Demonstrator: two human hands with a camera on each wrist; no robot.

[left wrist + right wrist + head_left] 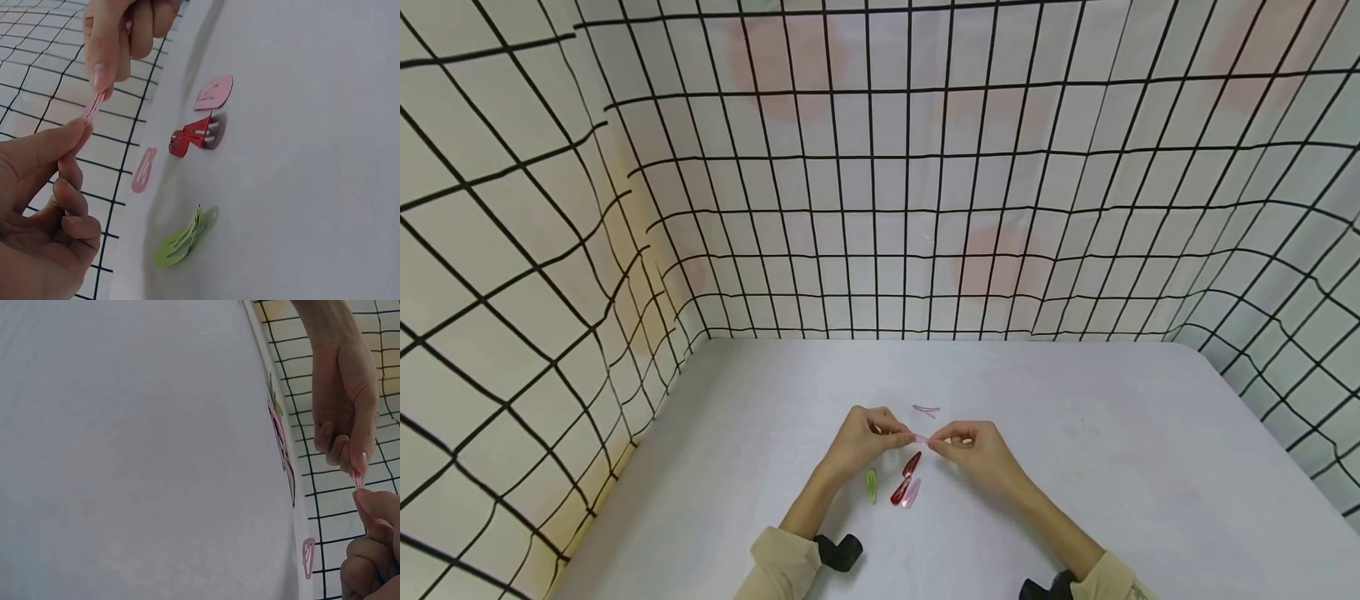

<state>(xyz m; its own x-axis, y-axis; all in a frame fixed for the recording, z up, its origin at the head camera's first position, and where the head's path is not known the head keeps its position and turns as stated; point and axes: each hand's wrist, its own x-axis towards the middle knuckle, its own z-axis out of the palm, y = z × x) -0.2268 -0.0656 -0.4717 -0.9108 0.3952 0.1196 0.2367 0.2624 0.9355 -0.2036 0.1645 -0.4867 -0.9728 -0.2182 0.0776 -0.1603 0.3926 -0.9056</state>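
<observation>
Both hands meet above the table at a small pink snap hair clip (93,109). My left hand (865,435) pinches one end of it between thumb and forefinger. The other end is pinched by the thumb and fingertips of my right hand (979,452). Fingertips cover part of the clip. Just below the hands lie two red hair clips (912,464), end to end, with a pink hair clip (912,493) beside the nearer one. A green hair clip (872,486) rests closer to the left forearm. Beyond the hands lies another pink hair clip (926,409).
A white-covered table (1135,467) spreads under the hands. Black wire grid (887,183) with white sheeting behind it rises along the back and both sides. A black strap mount (840,552) sits on the left wrist, and another (1047,587) on the right.
</observation>
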